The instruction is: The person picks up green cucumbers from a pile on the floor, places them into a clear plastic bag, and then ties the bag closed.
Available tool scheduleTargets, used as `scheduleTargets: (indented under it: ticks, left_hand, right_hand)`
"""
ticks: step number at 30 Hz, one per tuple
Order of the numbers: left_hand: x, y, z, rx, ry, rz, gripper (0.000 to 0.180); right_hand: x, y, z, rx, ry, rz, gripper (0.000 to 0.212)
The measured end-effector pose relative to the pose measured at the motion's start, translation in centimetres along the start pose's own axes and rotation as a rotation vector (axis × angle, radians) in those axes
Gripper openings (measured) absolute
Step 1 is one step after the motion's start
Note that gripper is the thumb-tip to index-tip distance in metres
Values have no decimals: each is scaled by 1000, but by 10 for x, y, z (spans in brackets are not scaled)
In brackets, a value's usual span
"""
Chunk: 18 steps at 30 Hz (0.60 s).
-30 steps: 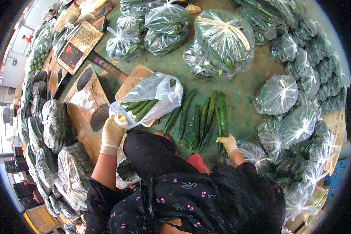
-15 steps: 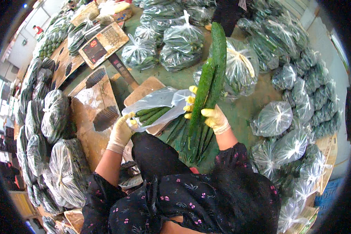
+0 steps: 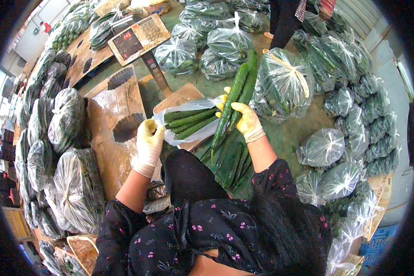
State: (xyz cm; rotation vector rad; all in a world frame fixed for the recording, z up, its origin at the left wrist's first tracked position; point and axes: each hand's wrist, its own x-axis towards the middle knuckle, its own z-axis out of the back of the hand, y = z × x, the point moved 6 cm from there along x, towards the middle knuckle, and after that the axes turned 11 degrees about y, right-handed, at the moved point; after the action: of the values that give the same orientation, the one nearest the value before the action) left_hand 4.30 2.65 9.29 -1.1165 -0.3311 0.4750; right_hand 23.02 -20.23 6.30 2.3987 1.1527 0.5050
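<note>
My left hand (image 3: pixel 149 141), in a pale yellow glove, is closed on the near-left edge of a clear plastic bag (image 3: pixel 209 104). Several green cucumbers (image 3: pixel 192 122) lie side by side inside the bag, which rests over a scale's brown platform (image 3: pixel 188 93). To the right, my gloved right hand (image 3: pixel 247 120) grips long dark cucumbers (image 3: pixel 233 102), at least two, slanting up and away beside the bag's right end. Below them, more loose cucumbers (image 3: pixel 234 161) are heaped on the green surface in front of me.
The scale's lit display (image 3: pixel 138 39) stands on a post behind the platform. Filled bags (image 3: pixel 227 50) cover the far side, with more bags (image 3: pixel 324 147) at right and large ones (image 3: pixel 76 191) at left. A person (image 3: pixel 285 23) in dark trousers stands far off. Worn cardboard (image 3: pixel 108 161) lies at left.
My right hand has lowered the held cucumbers away from the camera. The bag's mouth is spread wider, showing more of the cucumbers inside. The view has shifted, and more of the far person shows.
</note>
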Motion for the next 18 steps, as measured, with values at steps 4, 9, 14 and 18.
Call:
scheduleTargets:
  ticks: [4,9,14,18]
  left_hand:
    - [-13,-57,-68,-401,500,107,47]
    - [-41,-83,-110,-590,834,383,31]
    - [-29,-75,-63,-516,621,416,30]
    - [-32,-44,-52,-550,532,479,27]
  right_hand:
    - [0,-4,-25,39,19,39,55]
    - [-23,15,-40,-374,-92,30,54]
    - [-122,10,12,-819,-257,-181,47]
    - [-222,-82,64,-717,-643,-315,26]
